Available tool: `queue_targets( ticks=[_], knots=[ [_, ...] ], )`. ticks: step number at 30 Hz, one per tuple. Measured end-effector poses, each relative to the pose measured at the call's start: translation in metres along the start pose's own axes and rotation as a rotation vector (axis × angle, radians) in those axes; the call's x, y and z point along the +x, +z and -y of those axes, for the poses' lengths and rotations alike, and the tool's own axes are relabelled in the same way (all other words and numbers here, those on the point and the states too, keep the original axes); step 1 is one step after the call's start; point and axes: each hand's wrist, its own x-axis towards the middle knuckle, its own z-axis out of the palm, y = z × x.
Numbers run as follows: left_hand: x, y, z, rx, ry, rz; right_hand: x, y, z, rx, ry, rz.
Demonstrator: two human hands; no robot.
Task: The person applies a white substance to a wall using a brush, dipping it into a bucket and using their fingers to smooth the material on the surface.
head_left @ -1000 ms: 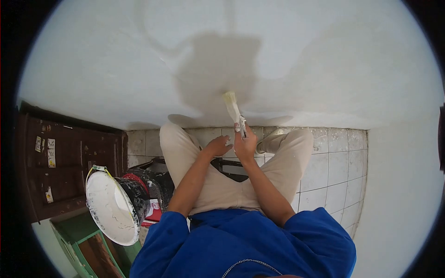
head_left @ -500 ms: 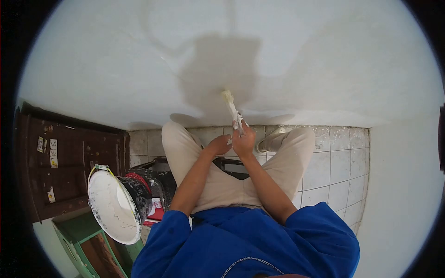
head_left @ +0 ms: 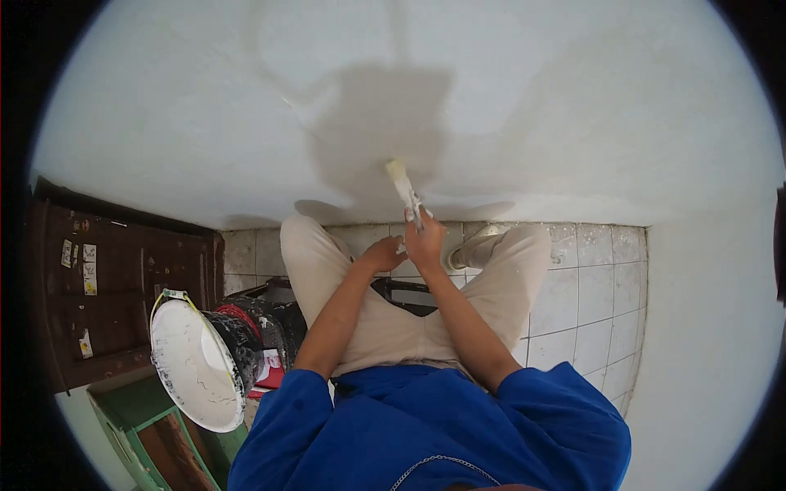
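In the head view, my right hand (head_left: 426,243) is wrapped round the handle of a paintbrush (head_left: 405,190). White paint smears the brush's handle, and its pale yellowish bristles meet the white wall (head_left: 524,123) low down, inside my shadow. Just left of it, my left hand (head_left: 383,254) is held between my knees, fingers curled and close together. Some white shows at its fingertips; whether that is paint or a small object I cannot make out. The two hands are close but seem apart.
A paint-splashed bucket (head_left: 196,368) with white paint inside stands at my left, by a dark wooden door (head_left: 123,286). Behind it is a green wooden frame (head_left: 155,425). A black seat-like piece (head_left: 405,296) shows between my legs. Grey tiles (head_left: 557,295) run to the right wall.
The brush tip and both hands sit slightly further left in view, but the whole scene has shifted left too. My grip on the brush is the same.
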Motion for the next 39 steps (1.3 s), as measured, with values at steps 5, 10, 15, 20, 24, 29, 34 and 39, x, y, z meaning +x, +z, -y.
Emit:
queue_targets(
  ticks=[5, 10, 15, 20, 24, 29, 34, 39],
  knots=[
    [-0.006, -0.006, -0.003, 0.028, -0.021, 0.029, -0.013, 0.000, 0.016, 0.160, 0.134, -0.003],
    [0.012, 0.011, 0.012, -0.033, 0.049, 0.052, 0.002, 0.002, 0.026, 0.117, 0.074, -0.051],
    [-0.002, -0.001, 0.004, -0.002, -0.012, -0.011, -0.021, 0.015, -0.004, 0.208, 0.444, 0.005],
    [0.000, -0.006, -0.005, 0.030, -0.008, 0.073, -0.012, -0.007, 0.037, 0.240, 0.121, -0.045],
    [0.000, -0.006, -0.002, 0.011, -0.025, 0.065, -0.009, 0.004, 0.015, 0.118, 0.096, 0.012],
    [-0.002, 0.001, 0.004, -0.014, 0.012, -0.005, -0.017, 0.012, -0.010, 0.029, 0.223, 0.071],
    [0.004, 0.000, 0.002, -0.006, -0.023, 0.076, 0.004, -0.020, 0.063, 0.077, -0.049, -0.007],
    [-0.002, -0.005, -0.005, 0.018, -0.023, 0.037, -0.007, 0.000, 0.015, 0.048, 0.258, 0.052]
  ],
)
